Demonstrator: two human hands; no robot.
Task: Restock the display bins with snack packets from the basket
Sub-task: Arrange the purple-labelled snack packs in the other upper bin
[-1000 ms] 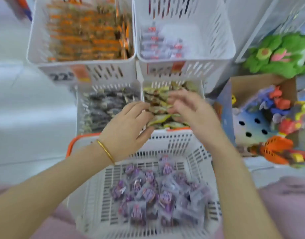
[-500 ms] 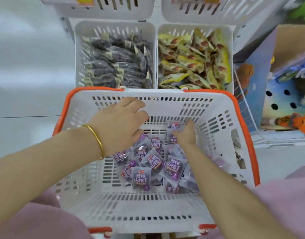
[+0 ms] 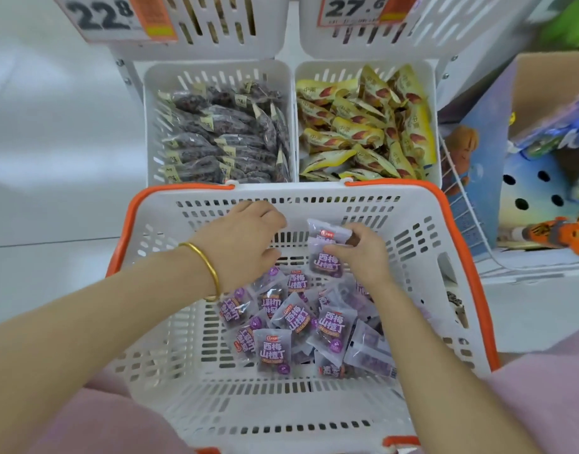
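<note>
A white basket (image 3: pixel 157 342) with an orange rim lies in front of me, holding several purple snack packets (image 3: pixel 301 326) in a loose pile. My right hand (image 3: pixel 360 253) pinches one purple packet (image 3: pixel 326 250) and holds it just above the pile near the basket's far wall. My left hand (image 3: pixel 245 244), with a gold bangle on the wrist, hovers palm down inside the basket over the pile's left side, fingers loosely curled, holding nothing that I can see. Behind the basket stand a bin of dark packets (image 3: pixel 222 139) and a bin of yellow packets (image 3: pixel 363 126).
Two upper white bins (image 3: pixel 445 24) with price tags (image 3: pixel 114 18) overhang the lower ones. A cardboard box (image 3: pixel 478 152) of toys stands to the right on a low white shelf. Pale floor lies to the left. My pink-clad knees flank the basket.
Both hands left the yellow-packet bin and dropped into the basket. My right hand took hold of a purple packet and lifted it off the pile. The view tilted down and closer.
</note>
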